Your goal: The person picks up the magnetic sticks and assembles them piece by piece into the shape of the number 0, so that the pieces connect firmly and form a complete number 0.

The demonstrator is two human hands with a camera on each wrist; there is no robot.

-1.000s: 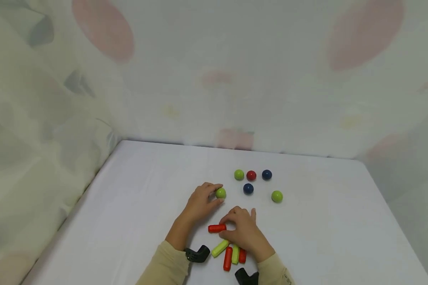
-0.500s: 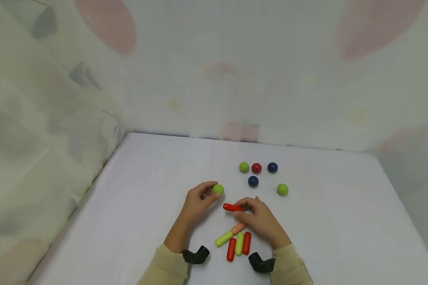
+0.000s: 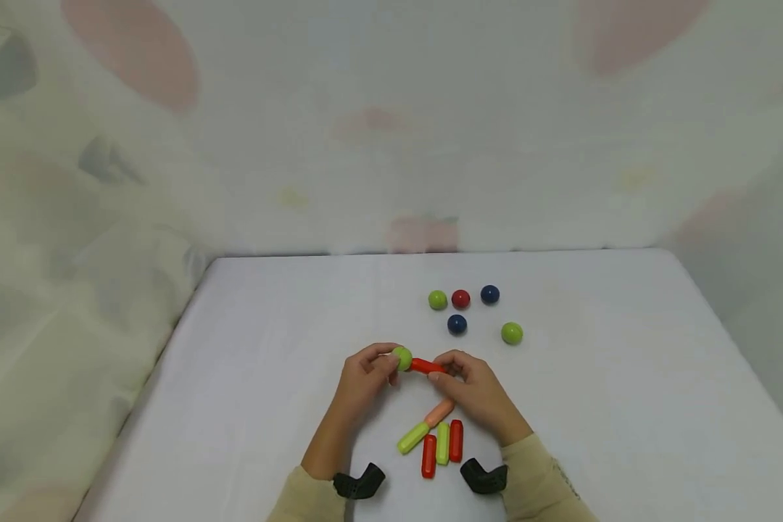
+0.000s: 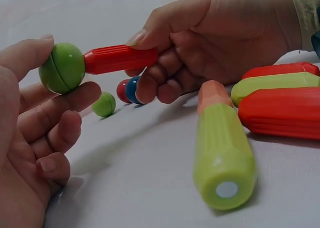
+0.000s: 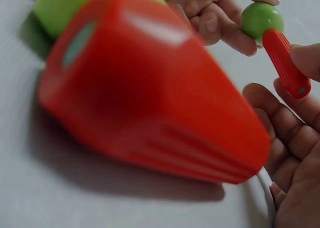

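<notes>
At frame centre the left hand point(image 3: 364, 377) pinches a green ball point(image 3: 402, 358) between thumb and fingers, and the right hand point(image 3: 473, 388) grips a red rod point(image 3: 425, 365) whose tip touches the ball, both above the white bench point(image 3: 248, 377). Just below lie loose rods point(image 3: 438, 438), red and green. Up right sit five more balls point(image 3: 473, 312), well apart from the hands

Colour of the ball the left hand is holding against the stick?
Light green ball, pinched by the left hand against the red stick. Left wrist view shows it best.
</notes>
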